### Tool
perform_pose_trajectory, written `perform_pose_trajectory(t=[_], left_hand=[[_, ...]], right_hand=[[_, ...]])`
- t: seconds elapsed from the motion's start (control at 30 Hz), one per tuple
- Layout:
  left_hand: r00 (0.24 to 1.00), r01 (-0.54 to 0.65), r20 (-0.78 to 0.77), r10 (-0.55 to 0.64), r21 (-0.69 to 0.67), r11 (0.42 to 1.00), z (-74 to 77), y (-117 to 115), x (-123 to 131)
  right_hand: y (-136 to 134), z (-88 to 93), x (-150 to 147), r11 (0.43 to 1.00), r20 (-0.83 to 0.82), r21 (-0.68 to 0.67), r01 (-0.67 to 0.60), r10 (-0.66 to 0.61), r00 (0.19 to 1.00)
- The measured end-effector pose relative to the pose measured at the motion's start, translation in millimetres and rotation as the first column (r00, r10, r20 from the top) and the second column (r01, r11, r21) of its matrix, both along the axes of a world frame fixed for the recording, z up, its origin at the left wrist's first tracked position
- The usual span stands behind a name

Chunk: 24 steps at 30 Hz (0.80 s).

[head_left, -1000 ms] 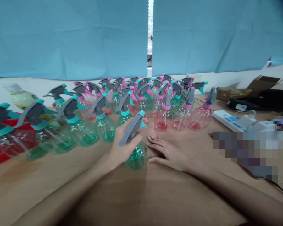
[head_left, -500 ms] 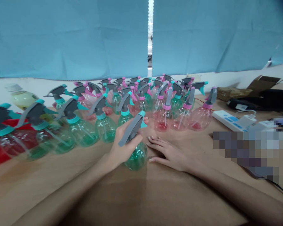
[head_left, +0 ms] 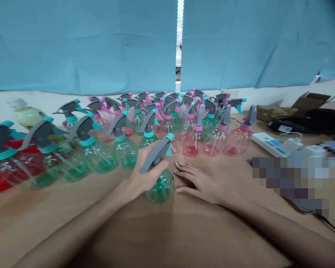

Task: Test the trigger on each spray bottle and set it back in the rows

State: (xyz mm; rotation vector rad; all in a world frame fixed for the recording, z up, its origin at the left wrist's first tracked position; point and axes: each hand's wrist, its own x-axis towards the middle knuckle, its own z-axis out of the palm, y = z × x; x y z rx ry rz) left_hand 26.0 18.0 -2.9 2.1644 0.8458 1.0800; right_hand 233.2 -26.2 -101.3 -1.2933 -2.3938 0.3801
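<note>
My left hand (head_left: 145, 169) is wrapped round the neck of a green spray bottle (head_left: 162, 188) with a grey and turquoise trigger head. The bottle stands at the middle of the wooden table (head_left: 134, 230), its collar hidden by the fingers. To its right my right hand (head_left: 199, 182) lies flat on the table, fingers stretched out and holding nothing. A row of green spray bottles (head_left: 99, 156) runs to the left of my left hand. Beyond my right hand stand pink spray bottles (head_left: 194, 143) with a little pink tint at the bottom.
More pink and green spray bottles crowd the back. A larger bottle with a white cap (head_left: 28, 113) and a red sheet (head_left: 0, 178) are at left. A white power strip (head_left: 272, 144), cardboard (head_left: 309, 104) and a black item (head_left: 321, 121) lie at right, near a blurred-out patch.
The held bottle's spray head has shifted very slightly to the right in my left hand. My right hand stays flat in the same place.
</note>
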Motion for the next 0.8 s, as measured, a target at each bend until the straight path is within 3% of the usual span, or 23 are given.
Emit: perform_pose_trajectory(t=[0.4, 0.57, 0.8], left_hand=[[0.998, 0.065, 0.022, -0.065, -0.001, 0.998, -1.8, 2.6, -2.3], [1.0, 0.009, -0.003, -0.009, 0.027, 1.0, -2.3, 3.5, -2.2], [0.999, -0.002, 0.032, 0.003, -0.039, 0.999, -4.0, 0.2, 0.1]], right_hand=[[-0.1, 1.1, -0.7, 1.0, -0.007, 0.002, -0.001, 0.001, 1.0], [-1.3, 2.7, -0.9, 1.0, -0.007, -0.004, 0.004, -0.004, 1.0], [-1.6, 1.8, -0.8, 1.0, -0.015, 0.007, 0.006, -0.005, 1.0]])
